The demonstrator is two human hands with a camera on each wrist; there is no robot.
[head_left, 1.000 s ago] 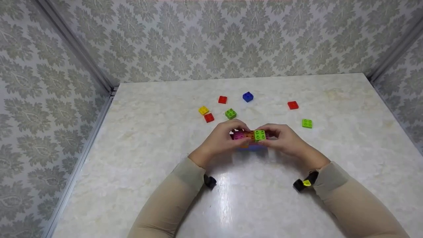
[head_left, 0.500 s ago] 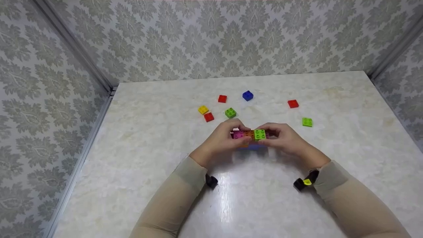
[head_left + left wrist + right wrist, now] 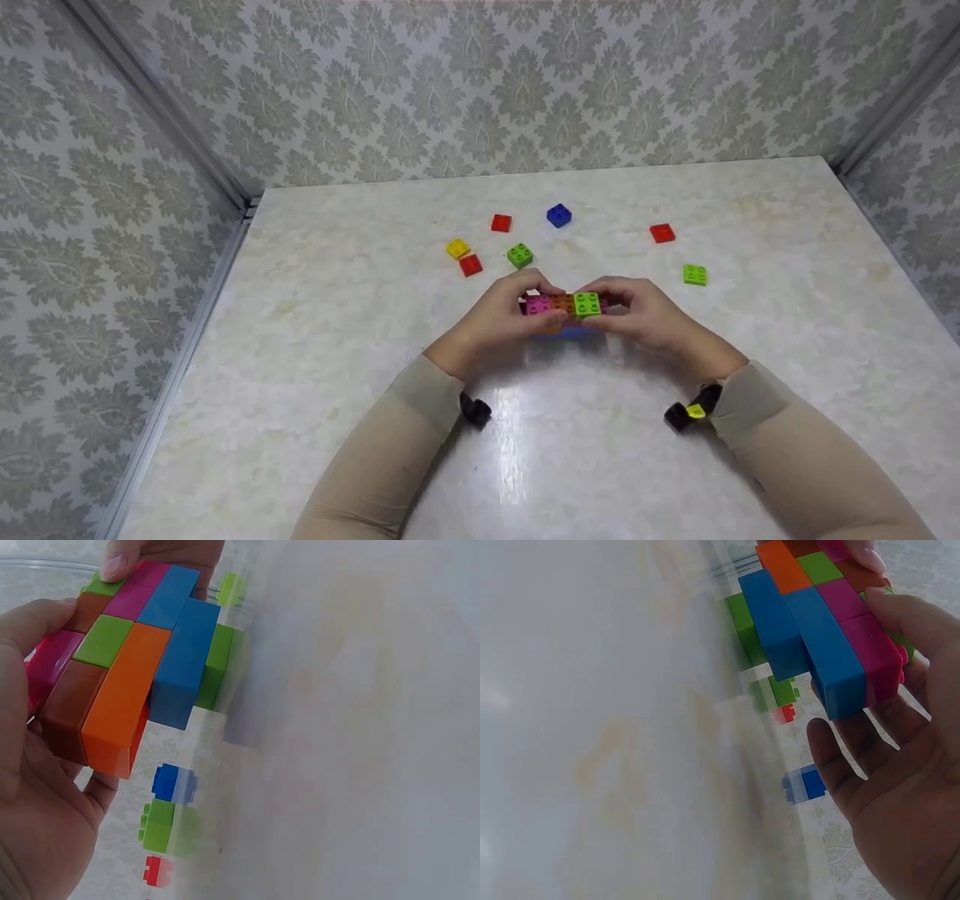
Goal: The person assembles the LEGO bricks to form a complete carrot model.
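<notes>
Both hands grip one built-up structure of toy building bricks (image 3: 538,304) low over the middle of the table. My left hand (image 3: 499,319) holds its left end, thumb in front and fingers behind. At the other end, my right hand (image 3: 649,315) grips it the same way, thumb beside a lime-green brick (image 3: 586,304) on top. The left wrist view shows stacked rows: an orange brick (image 3: 124,697), a brown brick (image 3: 71,709) and a blue brick (image 3: 184,667), with a green brick (image 3: 216,666) at the bottom. A magenta brick (image 3: 874,652) sits by the right fingers.
Loose bricks lie beyond the hands on the pale table (image 3: 337,300): a blue one (image 3: 559,215), a green one (image 3: 520,256), a yellow one (image 3: 458,249), and red ones, two at left (image 3: 501,223) and one at right (image 3: 662,233). A lime-green brick (image 3: 695,274) lies right. Patterned walls border the table.
The head view has shifted slightly. Both hands keep their hold on the brick structure with hardly any movement, and the loose bricks stay where they lay.
</notes>
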